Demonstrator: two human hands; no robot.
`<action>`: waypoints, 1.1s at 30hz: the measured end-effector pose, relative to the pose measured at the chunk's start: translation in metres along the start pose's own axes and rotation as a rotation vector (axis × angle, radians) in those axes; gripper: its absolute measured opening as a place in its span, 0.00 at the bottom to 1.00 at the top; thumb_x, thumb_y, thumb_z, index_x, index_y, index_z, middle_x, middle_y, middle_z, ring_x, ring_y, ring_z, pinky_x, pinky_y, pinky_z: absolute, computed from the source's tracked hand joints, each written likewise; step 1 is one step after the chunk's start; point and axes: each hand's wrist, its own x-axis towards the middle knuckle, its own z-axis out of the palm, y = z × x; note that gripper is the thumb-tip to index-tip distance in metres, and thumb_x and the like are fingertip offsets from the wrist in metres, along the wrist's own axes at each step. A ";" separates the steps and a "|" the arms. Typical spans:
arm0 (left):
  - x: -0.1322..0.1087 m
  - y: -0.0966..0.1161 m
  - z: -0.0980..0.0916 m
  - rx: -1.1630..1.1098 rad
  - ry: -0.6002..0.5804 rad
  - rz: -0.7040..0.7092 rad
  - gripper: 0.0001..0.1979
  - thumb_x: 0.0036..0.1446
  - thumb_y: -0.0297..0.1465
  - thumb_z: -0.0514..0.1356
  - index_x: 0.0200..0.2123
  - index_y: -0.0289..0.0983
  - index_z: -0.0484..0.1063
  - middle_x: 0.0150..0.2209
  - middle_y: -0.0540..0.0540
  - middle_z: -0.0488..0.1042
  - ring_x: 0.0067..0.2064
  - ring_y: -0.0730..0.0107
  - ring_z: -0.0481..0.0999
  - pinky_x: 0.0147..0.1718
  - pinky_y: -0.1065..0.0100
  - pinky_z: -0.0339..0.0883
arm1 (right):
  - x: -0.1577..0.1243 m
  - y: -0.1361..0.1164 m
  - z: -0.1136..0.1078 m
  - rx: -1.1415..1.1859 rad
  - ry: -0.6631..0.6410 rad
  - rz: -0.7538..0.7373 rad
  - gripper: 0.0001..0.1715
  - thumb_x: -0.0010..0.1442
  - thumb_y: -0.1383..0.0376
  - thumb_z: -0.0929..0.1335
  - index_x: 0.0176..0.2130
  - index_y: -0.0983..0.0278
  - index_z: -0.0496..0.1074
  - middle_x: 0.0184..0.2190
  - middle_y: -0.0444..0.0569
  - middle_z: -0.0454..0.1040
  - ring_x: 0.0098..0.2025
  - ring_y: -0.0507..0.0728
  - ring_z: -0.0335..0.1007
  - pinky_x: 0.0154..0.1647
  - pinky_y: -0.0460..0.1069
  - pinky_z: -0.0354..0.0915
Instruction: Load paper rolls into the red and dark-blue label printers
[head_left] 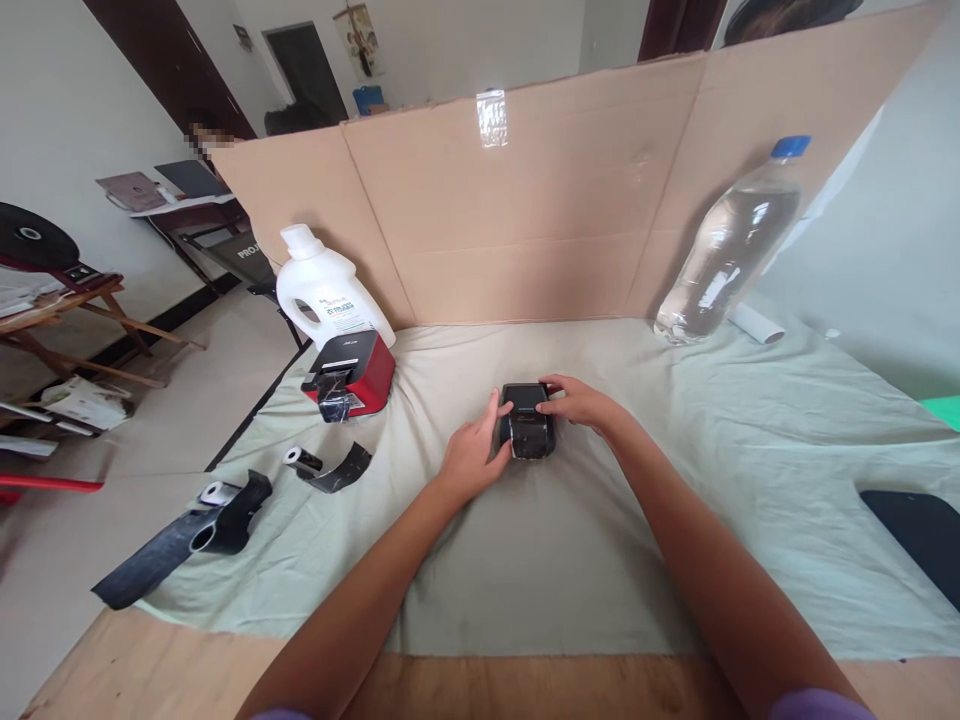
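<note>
A small black handheld printer (527, 425) sits on the pale green cloth (600, 540) at the table's middle. My left hand (472, 455) wraps its left side, thumb up against the top edge. My right hand (577, 402) rests on its upper right corner, fingers curled onto the top face. Both hands grip the device.
A red and black printer (349, 375) and a white jug (326, 285) stand at the left, with paper rolls and black strips (225, 515) nearer the edge. A clear water bottle (724, 250) leans on the cardboard screen (540, 210). A black object (919, 535) lies at right.
</note>
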 end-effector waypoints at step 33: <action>-0.164 -0.118 -0.195 0.441 0.059 -0.707 0.37 0.49 0.25 0.52 0.65 0.38 0.64 0.46 0.43 0.79 0.43 0.60 0.77 0.46 0.65 0.69 | 0.005 0.038 0.007 0.360 0.048 -0.001 0.29 0.60 0.58 0.69 0.59 0.63 0.68 0.59 0.59 0.70 0.25 0.50 0.72 0.17 0.44 0.60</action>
